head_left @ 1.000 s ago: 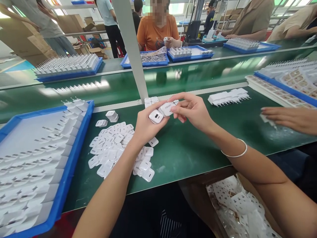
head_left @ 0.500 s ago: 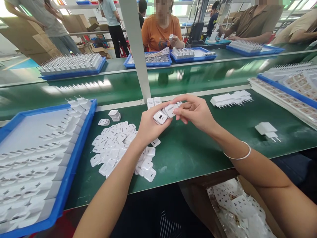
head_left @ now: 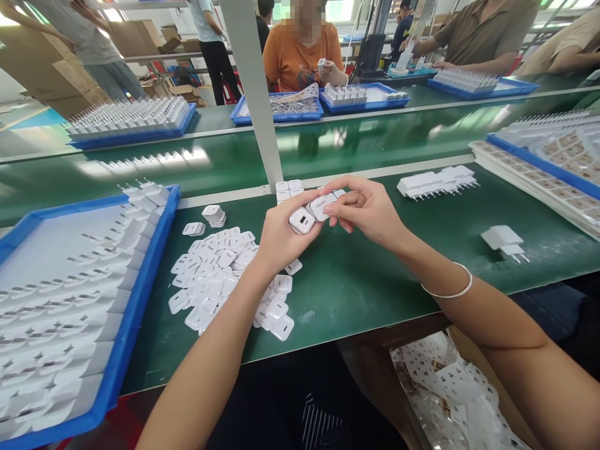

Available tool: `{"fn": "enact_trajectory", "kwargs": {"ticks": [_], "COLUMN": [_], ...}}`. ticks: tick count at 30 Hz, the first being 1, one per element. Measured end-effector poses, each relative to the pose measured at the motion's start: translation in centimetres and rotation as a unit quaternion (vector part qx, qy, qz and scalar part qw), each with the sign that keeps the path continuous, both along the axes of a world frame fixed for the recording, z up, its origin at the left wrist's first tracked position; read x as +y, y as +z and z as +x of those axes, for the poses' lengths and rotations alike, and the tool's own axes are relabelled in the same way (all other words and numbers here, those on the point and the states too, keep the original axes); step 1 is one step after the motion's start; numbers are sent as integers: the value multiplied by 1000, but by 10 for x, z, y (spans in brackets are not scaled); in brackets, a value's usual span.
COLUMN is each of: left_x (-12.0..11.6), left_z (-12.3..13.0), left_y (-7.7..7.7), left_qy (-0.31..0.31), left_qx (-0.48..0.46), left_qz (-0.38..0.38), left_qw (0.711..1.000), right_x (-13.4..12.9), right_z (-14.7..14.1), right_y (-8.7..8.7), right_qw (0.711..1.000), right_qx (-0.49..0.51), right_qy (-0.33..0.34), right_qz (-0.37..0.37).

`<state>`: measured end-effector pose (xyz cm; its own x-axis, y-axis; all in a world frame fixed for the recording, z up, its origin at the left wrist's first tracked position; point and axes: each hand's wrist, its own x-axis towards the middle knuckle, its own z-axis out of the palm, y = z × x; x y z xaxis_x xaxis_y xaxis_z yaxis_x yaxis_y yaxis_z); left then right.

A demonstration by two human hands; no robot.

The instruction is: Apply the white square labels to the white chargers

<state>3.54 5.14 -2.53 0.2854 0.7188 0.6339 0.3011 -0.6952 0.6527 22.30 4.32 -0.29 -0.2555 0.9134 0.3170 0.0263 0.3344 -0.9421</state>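
My left hand (head_left: pixel 284 234) is closed around a white USB charger (head_left: pixel 302 220), its end with the dark port turned toward me. Against it sits a rounded white charger piece (head_left: pixel 320 207) with grey lettering; whether the two are joined I cannot tell. My right hand (head_left: pixel 368 209) pinches the lettered piece at its right edge, thumb in front, fingers curled behind. Below and left of my left hand lies a loose pile of white slotted cover plates (head_left: pixel 220 269). Two small stacks of plates (head_left: pixel 214 215) stand behind it. More white pieces (head_left: pixel 289 189) sit just beyond my left hand.
A blue tray (head_left: pixel 124 331) of white plug housings is at left. At right lie a row of plug housings (head_left: pixel 435 182), a single plug (head_left: pixel 504 240) and stacked trays (head_left: pixel 539 178). A metal post (head_left: pixel 255 94) rises ahead. Co-workers sit across the belt (head_left: pixel 375 140).
The view has shifted slightly. My right fingertips have slid a little left over the lettered piece, while my left hand keeps its hold.
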Motion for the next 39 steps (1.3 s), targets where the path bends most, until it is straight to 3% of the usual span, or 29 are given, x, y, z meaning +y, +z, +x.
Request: {"fn": "enact_trajectory", "kwargs": {"ticks": [9,19,25,30,32,36,39], "left_x": [0,-2,-4,-7,-10,-8,2], "left_z": [-1,0,0,-1,0,1,-4], "left_y": [1,0,7,17,18,16,12], "left_qy": [-5,-10,-26,-74,-87,-72,-37], "left_qx": [7,7,-47,-91,-86,-65,-106], "left_qz": [-1,0,-49,-93,-92,-113,-173], "left_qw": [1000,1000,997,989,988,989,979], "right_x": [1,3,7,8,6,6,16], "right_z": [-2,-2,-2,-3,-4,-7,-3], "right_y": [3,1,-3,-4,-4,-6,-8], "right_qw": [998,997,998,985,984,991,990], "right_qx": [36,28,22,81,88,62,67], "right_qy": [2,18,-7,86,87,48,53], "right_qz": [-58,-68,-50,-124,-131,-105,-114]}}
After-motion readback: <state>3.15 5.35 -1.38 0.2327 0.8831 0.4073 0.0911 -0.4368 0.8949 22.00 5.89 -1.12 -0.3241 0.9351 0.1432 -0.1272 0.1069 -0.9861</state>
